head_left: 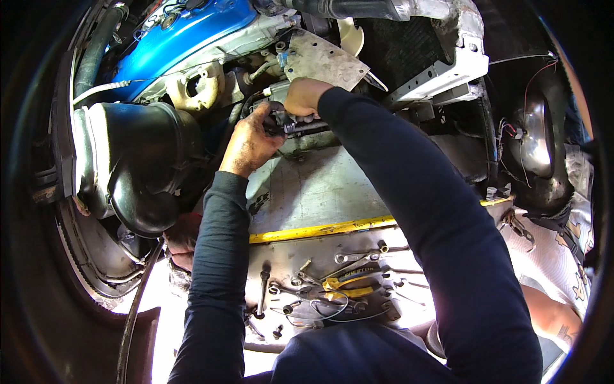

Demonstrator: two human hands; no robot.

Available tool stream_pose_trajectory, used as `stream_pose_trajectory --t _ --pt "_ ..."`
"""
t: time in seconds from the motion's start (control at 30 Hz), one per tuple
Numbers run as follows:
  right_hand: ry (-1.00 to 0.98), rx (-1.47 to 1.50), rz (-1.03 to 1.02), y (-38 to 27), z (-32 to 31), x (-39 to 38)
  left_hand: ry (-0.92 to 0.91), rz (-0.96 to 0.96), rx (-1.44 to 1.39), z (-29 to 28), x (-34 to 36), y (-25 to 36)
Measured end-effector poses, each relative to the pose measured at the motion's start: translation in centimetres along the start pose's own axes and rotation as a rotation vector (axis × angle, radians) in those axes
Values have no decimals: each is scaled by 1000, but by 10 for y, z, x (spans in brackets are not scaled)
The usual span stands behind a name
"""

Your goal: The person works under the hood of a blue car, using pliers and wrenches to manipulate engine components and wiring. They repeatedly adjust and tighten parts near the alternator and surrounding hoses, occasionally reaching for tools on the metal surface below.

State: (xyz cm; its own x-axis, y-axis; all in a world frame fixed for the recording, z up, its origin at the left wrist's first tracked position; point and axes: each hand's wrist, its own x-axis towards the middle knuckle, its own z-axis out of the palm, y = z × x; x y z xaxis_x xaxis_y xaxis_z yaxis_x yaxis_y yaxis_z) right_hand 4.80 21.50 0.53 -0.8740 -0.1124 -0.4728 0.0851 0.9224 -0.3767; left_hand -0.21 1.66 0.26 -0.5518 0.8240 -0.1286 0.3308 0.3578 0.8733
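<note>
Our left hand (251, 139) pinches a dark part (278, 118); our right hand (306, 97) curls its fingers, grip hidden. Near, one lettered pliers (339, 282); far left, one blue cover (192, 38).

This wide fisheye view comes from the left one of two cameras worn side by side on the person's head, facing forward and steeply down over the person's own dark sleeves (214, 275), which rise from the lower edge. It looks from near — the left hand (249, 144) and right hand (304, 98) come together above the middle — and reaches from the blue cover (182, 41) at upper left down to the yellow-handled pliers (342, 282), darkening toward its rounded corners.
</note>
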Motion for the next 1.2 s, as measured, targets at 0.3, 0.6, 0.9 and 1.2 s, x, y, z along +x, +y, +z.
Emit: stream_pose_trajectory --t 0.3,0.6,0.9,1.2 --pt "56 825 285 -25 68 -85 -96 -13 223 -2 3 2" --pt "142 1336 439 -43 102 -60 -125 -124 -36 0 4 3" --pt "153 1257 100 -66 64 -149 -77 -89 132 -3 6 1" --pt "449 576 201 -16 2 -41 -133 -118 247 -12 4 9"
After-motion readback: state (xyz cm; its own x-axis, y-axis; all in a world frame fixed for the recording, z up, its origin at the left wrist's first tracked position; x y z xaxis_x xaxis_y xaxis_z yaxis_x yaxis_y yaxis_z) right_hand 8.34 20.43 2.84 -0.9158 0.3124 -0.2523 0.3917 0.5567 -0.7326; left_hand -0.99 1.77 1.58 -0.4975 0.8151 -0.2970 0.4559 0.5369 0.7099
